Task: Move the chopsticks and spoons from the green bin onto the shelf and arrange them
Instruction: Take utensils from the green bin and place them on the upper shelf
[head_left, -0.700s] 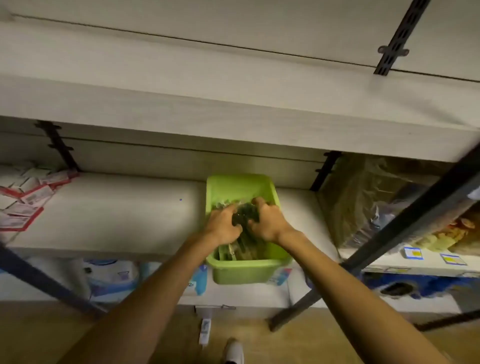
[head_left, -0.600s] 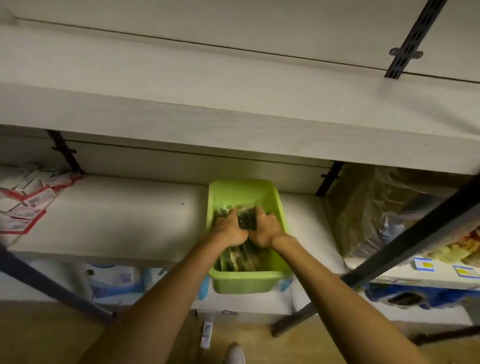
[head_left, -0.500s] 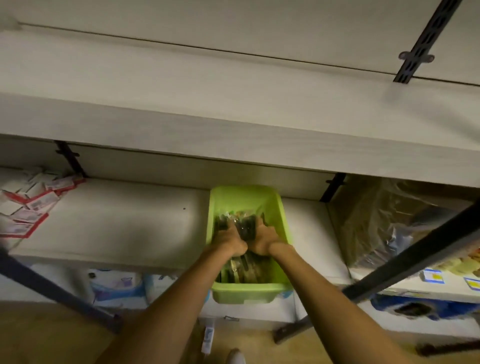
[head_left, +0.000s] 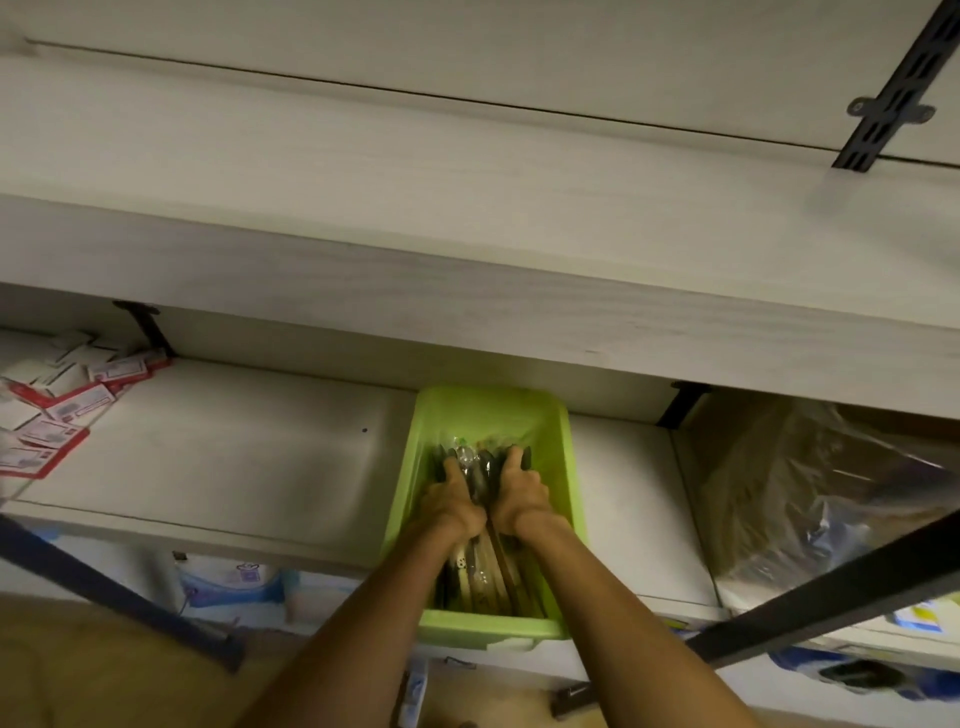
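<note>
Both hands gathering the bundle in the green bin (head_left: 563, 525)

Left hand (head_left: 451, 503) and right hand (head_left: 521, 496) have closed in – fingers clamped on the chopsticks and spoons (head_left: 480, 475) – ready to lift onto the shelf (head_left: 234, 457)

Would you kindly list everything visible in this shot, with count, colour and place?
green bin: one, lime green, on the middle shelf, overhanging its front edge
chopsticks and spoons: a bundle, count unclear, wood-toned and dark, inside the bin
middle shelf: one, white
upper shelf: one, white, above the bin
packets: several, red and white, shelf's far left
plastic-wrapped bundle: one, brownish, right of the bin
hands: left hand and right hand, both gripping the utensils in the bin
</note>
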